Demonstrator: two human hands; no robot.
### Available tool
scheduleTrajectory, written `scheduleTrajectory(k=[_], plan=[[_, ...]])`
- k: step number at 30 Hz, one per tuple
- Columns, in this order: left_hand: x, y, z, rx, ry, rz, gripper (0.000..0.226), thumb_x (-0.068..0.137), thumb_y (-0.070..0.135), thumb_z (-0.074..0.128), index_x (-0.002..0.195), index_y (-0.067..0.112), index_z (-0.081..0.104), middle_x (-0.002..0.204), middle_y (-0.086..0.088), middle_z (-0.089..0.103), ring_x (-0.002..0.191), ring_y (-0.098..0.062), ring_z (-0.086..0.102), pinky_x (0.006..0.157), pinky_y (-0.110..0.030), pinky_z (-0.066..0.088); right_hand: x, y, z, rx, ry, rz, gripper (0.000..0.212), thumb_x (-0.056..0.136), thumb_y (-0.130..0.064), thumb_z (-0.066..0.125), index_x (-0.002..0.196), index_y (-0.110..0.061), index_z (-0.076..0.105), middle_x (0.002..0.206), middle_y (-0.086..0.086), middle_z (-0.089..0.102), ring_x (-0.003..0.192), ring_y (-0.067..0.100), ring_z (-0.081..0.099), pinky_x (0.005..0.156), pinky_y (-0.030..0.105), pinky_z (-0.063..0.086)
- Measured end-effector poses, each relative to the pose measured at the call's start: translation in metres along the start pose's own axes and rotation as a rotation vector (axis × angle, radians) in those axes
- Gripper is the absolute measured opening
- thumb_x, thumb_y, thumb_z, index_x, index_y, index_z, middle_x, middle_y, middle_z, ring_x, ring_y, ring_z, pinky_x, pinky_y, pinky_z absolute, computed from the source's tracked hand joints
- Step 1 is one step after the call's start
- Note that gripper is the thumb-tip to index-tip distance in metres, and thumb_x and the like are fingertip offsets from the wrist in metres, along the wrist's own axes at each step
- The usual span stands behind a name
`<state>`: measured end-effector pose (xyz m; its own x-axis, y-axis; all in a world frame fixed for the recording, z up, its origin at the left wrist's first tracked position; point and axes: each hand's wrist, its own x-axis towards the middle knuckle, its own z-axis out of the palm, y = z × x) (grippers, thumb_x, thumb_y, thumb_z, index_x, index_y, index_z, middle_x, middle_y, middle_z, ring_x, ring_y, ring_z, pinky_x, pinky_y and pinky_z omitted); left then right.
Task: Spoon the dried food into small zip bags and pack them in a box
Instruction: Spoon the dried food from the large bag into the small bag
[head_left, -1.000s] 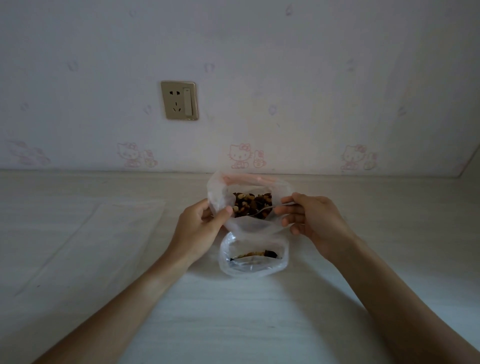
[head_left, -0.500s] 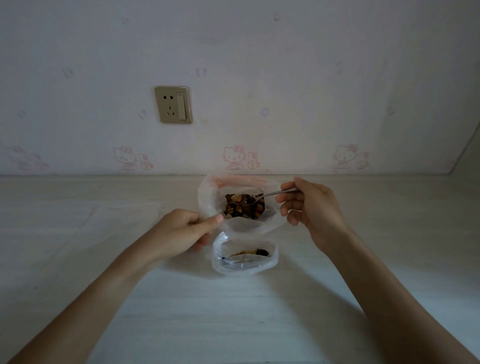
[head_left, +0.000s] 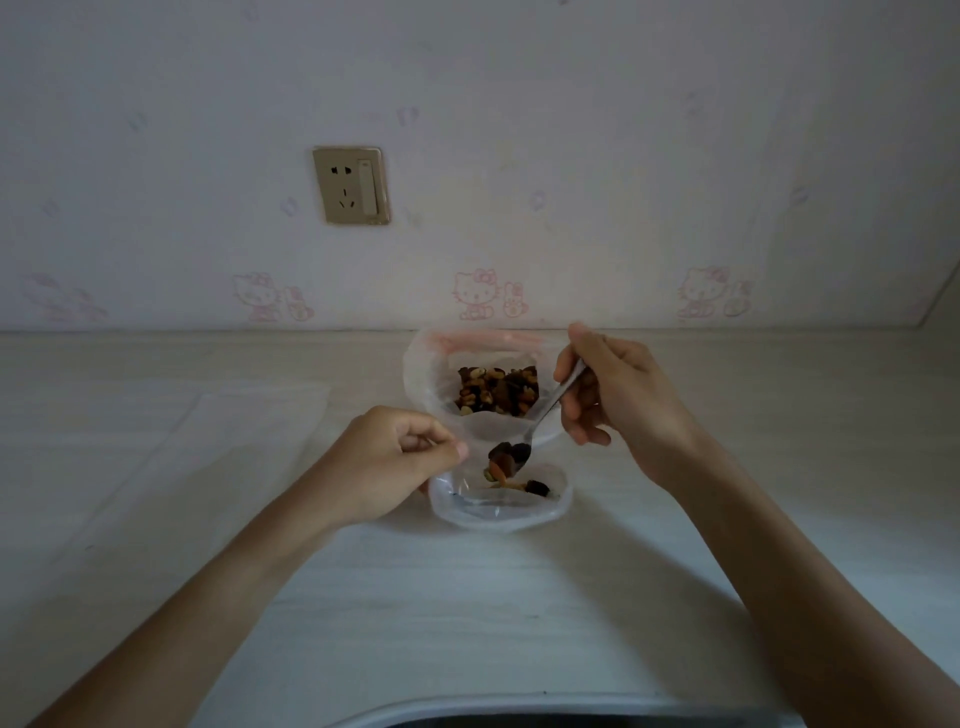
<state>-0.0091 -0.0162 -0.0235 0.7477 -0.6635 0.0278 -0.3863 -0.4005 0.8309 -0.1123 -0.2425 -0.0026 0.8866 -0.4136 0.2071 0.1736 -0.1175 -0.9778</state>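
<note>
Both forearms cut off by the bottom edge, left hand (head_left: 387, 462) hiding the small zip bag (head_left: 501, 501) left rim, dark rim (head_left: 519, 719) at bottom edge unidentifiable

Pale wall (head_left: 571, 130) papered with faint pink cartoon-cat motifs (head_left: 475, 293) in a row just above the worktop. A beige socket-and-switch plate (head_left: 351, 186) is mounted left of centre. Below, a whitish wood-grain table (head_left: 156, 467) meets the wall. Lighting is dim and bluish.

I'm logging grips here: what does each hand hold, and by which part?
The right hand grips the spoon by its handle. The left hand pinches the small bag at its left rim.
</note>
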Motion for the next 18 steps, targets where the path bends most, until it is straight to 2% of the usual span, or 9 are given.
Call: scheduleTrajectory(k=[3, 5, 8, 11, 15, 18], plan=[[0.003, -0.001, 0.0, -0.126, -0.019, -0.071, 0.012, 0.093, 0.032, 0.076, 0.089, 0.024, 0.084, 0.08, 0.004, 0.079, 0.066, -0.002, 0.067, 0.06, -0.011, 0.049, -0.006, -0.006, 0.007, -0.025, -0.064, -0.133, 0.047, 0.108, -0.044, 0.043, 0.078, -0.014, 0.063, 0.058, 0.01, 0.058, 0.046, 0.025, 0.051, 0.04, 0.024, 0.033], [0.004, -0.002, 0.002, -0.171, -0.022, -0.123, 0.011, 0.092, 0.029, 0.076, 0.087, 0.022, 0.084, 0.073, 0.003, 0.075, 0.057, -0.002, 0.063, 0.05, -0.012, 0.046, -0.009, -0.008, 0.01, -0.035, -0.101, -0.215, 0.045, 0.106, -0.044, 0.043, 0.079, -0.016, 0.063, 0.057, 0.008, 0.059, 0.045, 0.023, 0.052, 0.041, 0.021, 0.035], [0.006, -0.009, 0.006, -0.06, 0.037, -0.08, 0.013, 0.096, 0.022, 0.072, 0.086, 0.022, 0.082, 0.069, 0.003, 0.074, 0.05, -0.002, 0.06, 0.046, -0.013, 0.042, -0.011, -0.007, 0.012, -0.108, -0.109, -0.275, 0.043, 0.106, -0.043, 0.042, 0.077, -0.02, 0.064, 0.056, 0.008, 0.059, 0.046, 0.023, 0.05, 0.044, 0.02, 0.036], [0.006, -0.014, 0.007, 0.068, 0.094, 0.009, 0.013, 0.098, 0.024, 0.072, 0.086, 0.023, 0.077, 0.065, 0.002, 0.074, 0.049, -0.009, 0.068, 0.048, -0.016, 0.048, -0.009, -0.002, 0.013, -0.153, -0.096, -0.275, 0.045, 0.107, -0.044, 0.041, 0.077, -0.022, 0.065, 0.056, 0.01, 0.06, 0.047, 0.025, 0.05, 0.046, 0.02, 0.037], [0.006, -0.019, 0.009, 0.11, 0.133, 0.102, 0.015, 0.097, 0.026, 0.073, 0.083, 0.027, 0.074, 0.061, 0.002, 0.071, 0.047, -0.016, 0.069, 0.049, -0.025, 0.056, -0.006, 0.002, 0.012, -0.082, -0.033, -0.231, 0.046, 0.109, -0.043, 0.041, 0.077, -0.019, 0.065, 0.057, 0.008, 0.06, 0.046, 0.023, 0.052, 0.043, 0.021, 0.036], [0.005, -0.019, 0.008, 0.187, 0.159, 0.184, 0.022, 0.096, 0.039, 0.072, 0.077, 0.029, 0.075, 0.056, 0.005, 0.067, 0.044, -0.013, 0.059, 0.048, -0.02, 0.043, -0.002, 0.003, 0.008, 0.021, 0.067, -0.159, 0.049, 0.11, -0.042, 0.041, 0.077, -0.015, 0.065, 0.059, 0.011, 0.06, 0.045, 0.025, 0.051, 0.04, 0.025, 0.032]])
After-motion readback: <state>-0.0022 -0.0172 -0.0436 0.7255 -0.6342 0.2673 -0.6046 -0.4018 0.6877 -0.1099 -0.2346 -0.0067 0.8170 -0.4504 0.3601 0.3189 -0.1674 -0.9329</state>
